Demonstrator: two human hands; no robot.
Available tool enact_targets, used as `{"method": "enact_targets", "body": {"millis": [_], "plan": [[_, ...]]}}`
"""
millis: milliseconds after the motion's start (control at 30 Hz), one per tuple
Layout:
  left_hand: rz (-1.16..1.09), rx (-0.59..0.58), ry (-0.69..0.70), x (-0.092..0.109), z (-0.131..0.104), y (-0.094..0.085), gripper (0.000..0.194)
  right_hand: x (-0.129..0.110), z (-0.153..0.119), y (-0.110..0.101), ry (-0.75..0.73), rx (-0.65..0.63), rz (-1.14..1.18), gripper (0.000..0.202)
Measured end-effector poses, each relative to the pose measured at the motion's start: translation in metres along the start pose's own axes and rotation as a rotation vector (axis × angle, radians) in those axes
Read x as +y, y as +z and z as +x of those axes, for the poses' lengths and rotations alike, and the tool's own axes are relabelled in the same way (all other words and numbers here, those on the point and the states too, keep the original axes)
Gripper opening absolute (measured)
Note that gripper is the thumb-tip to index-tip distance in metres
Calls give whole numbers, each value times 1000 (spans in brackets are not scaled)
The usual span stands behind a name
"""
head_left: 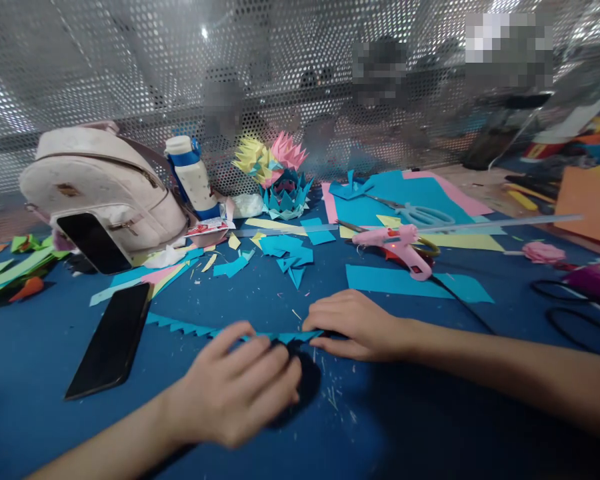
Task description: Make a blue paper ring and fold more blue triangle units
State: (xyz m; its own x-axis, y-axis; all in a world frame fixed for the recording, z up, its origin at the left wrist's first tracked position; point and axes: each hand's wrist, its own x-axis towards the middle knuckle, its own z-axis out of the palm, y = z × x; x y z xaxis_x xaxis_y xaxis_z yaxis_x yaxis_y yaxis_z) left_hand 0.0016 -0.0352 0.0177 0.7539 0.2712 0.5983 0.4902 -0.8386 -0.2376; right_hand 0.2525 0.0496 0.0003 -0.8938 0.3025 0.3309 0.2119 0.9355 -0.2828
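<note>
A long blue paper strip with a zigzag, sawtooth edge [180, 326] lies across the blue table. My right hand [353, 325] pinches its right end between thumb and fingers. Over the middle of the strip is my left hand [240, 380], slightly blurred. Its fingers are loosely bent and apart, with a shadow beneath them, and they cover part of the strip. Whether they touch the paper is not clear. Beyond my hands lie folded blue paper pieces [287, 253] and a pink glue gun [400, 247] with a glue stick in its back.
Left are two phones [113, 340], a pale backpack [97, 180] and a bottle [193, 177]. Paper flowers [285, 193] stand near a perforated metal panel [280, 60]. Scissors [420, 215] rest on coloured sheets [425, 190]. The glue gun's black cord [463, 305] runs under my right forearm.
</note>
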Motion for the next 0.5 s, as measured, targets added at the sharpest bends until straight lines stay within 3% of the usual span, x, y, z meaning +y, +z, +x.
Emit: {"method": "enact_targets", "body": {"millis": [67,133,167,300,433,500], "plan": [[-23,-117,-137,-21,-1,0,32,1,0,1,11,11,-9,39],[-246,-339,-362,-41,-3,-2,47,3,1,2,28,31,20,37],[-302,-405,-402,-50,-5,-2,51,3,1,2,44,41,50,36],[-464,-537,-464,-74,-14,-6,36,5,2,1,113,59,224,32],[-582,-597,-513,-88,-23,-4,9,4,4,-3,140,31,299,26],[-630,-605,-532,-92,-24,-2,7,3,5,-4,148,4,278,29]]}}
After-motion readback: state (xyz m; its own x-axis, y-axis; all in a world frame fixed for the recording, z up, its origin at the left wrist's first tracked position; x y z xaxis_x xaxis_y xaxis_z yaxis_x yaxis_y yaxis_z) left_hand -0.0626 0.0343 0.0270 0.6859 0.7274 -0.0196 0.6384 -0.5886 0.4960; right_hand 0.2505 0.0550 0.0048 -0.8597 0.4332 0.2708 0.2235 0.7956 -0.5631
